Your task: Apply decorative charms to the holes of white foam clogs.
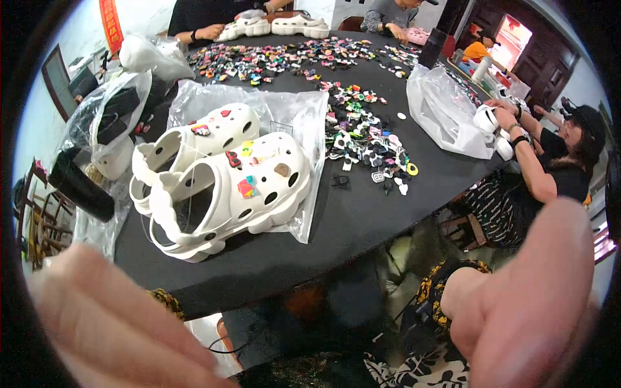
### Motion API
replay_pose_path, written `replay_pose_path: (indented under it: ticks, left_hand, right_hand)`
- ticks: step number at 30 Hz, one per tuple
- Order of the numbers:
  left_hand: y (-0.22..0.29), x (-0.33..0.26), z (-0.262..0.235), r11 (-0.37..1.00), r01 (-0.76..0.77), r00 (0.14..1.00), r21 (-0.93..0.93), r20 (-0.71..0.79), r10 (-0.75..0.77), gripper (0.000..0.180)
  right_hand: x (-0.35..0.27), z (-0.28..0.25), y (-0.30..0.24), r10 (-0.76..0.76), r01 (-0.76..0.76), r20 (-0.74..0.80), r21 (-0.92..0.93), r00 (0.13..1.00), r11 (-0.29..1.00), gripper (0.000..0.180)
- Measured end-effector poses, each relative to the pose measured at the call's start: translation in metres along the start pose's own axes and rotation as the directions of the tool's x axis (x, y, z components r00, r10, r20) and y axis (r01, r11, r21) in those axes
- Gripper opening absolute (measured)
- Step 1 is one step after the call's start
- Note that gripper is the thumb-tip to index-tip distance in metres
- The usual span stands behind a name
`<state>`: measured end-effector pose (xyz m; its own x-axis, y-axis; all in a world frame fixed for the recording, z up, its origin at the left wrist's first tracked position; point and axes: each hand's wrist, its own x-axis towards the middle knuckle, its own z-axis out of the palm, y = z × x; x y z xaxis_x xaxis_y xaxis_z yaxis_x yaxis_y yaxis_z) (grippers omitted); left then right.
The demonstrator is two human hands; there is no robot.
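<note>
A pair of white clogs stands on the black table, toes to the right. The nearer clog (226, 194) carries several colourful charms on its upper; the farther clog (223, 132) has a red heart and a rainbow-coloured charm. Under them lies a clear plastic bag (304, 123). My left hand (110, 323) is raised close to the camera at the lower left, blurred, its fingertips out of sight. At the lower right my right hand (524, 297) is just as close, one thick digit pointing up, the other fingers hidden. Neither hand touches the clogs.
Loose charms (362, 139) lie heaped across the table (362, 213). Bagged shoes (107, 136) crowd its left side. A co-worker (550, 149) at right handles a white clog beside a plastic bag (446, 116). Other people sit along the far side, with another white pair (272, 27).
</note>
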<state>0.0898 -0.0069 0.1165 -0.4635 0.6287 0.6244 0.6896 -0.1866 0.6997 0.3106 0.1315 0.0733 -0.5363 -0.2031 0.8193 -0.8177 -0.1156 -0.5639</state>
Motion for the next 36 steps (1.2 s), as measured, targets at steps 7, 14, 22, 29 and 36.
replay_pose_path:
  ticks: [7, 14, 22, 29, 36]
  left_hand:
    - [-0.029, -0.011, -0.003, 0.996, 0.008, 0.999, -0.084, 0.036, -0.005, 0.076]
    - [-0.038, -0.002, -0.017, 0.996, -0.037, 0.999, -0.086, 0.037, 0.040, 0.075]
    - [-0.037, 0.022, -0.014, 0.987, -0.084, 0.994, -0.134, 0.056, 0.092, 0.073]
    - [-0.039, 0.023, -0.018, 0.970, -0.111, 0.988, -0.216, 0.077, 0.130, 0.072]
    - [-0.031, 0.037, -0.011, 0.950, -0.128, 0.980, -0.286, 0.108, 0.165, 0.070]
  right_hand:
    - [-0.001, -0.020, 0.009, 0.044, -0.044, 0.002, 0.060, 0.999, 0.997, 0.030]
    - [0.009, -0.032, 0.026, 0.003, -0.011, 0.060, 0.140, 0.998, 0.990, 0.031]
    - [0.016, -0.036, 0.028, -0.010, -0.012, 0.106, 0.200, 0.994, 0.980, 0.031]
    - [0.018, -0.031, 0.015, 0.017, -0.048, 0.131, 0.233, 0.991, 0.971, 0.032]
    - [0.022, -0.019, 0.007, 0.036, -0.075, 0.144, 0.274, 0.989, 0.959, 0.033]
